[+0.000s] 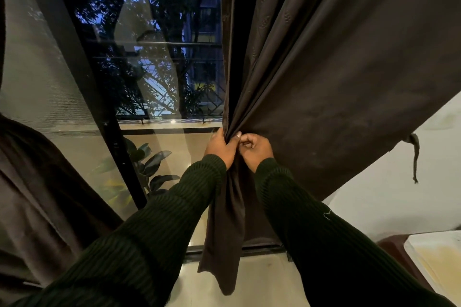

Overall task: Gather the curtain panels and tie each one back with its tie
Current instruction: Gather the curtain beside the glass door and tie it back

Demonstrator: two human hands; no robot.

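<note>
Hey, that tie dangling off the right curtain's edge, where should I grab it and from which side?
Probably by the free strip of the tie below its knot, coming from the right, wall side. It hangs loose and clear of the curtain there, while both hands are bunching folds at the window.

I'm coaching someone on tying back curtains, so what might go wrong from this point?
1. Both the left hand and the right hand grip the gathered curtain panel; the tie hangs apart at the panel's right edge, so freeing a hand to reach it may let the folds spill.
2. The panel's loose lower end dangles below the hands and might escape the bundle.
</note>
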